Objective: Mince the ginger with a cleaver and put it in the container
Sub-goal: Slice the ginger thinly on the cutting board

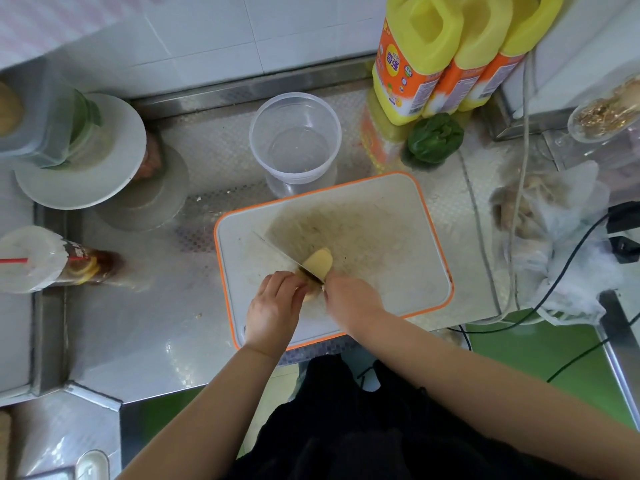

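Stainless steel forms the counter (145, 327), which has a fine embossed pattern and a raised back edge against a wall of white tiles (207, 32). Green flooring shows below the counter's front edge at right.

A white cutting board (391, 216) with an orange rim lies on the counter, slightly rotated. The ginger (319, 262) rests on the board near its front edge, with its long axis running from near-left to far-right and a pale cut face turned upward. The left hand (275, 304) has its fingers curled over the near end of the ginger and holds it down. The right hand (349, 299) is closed around the handle of the cleaver (287, 249). The blade runs from the right hand toward the far left and crosses the ginger; it is motion-blurred, so its exact edge position cannot be determined.

At far left stands a cup (41, 259) with a red straw. Behind it, a grey plate (86, 181) carries a clear tub of greens. The clear round container (295, 136) stands just behind the board's far edge. Three yellow bottles (446, 60) with orange labels stand at the back, with a green pepper (435, 138) in front of them. Plastic bags (550, 230) and cables (519, 188) lie to the right of the board.
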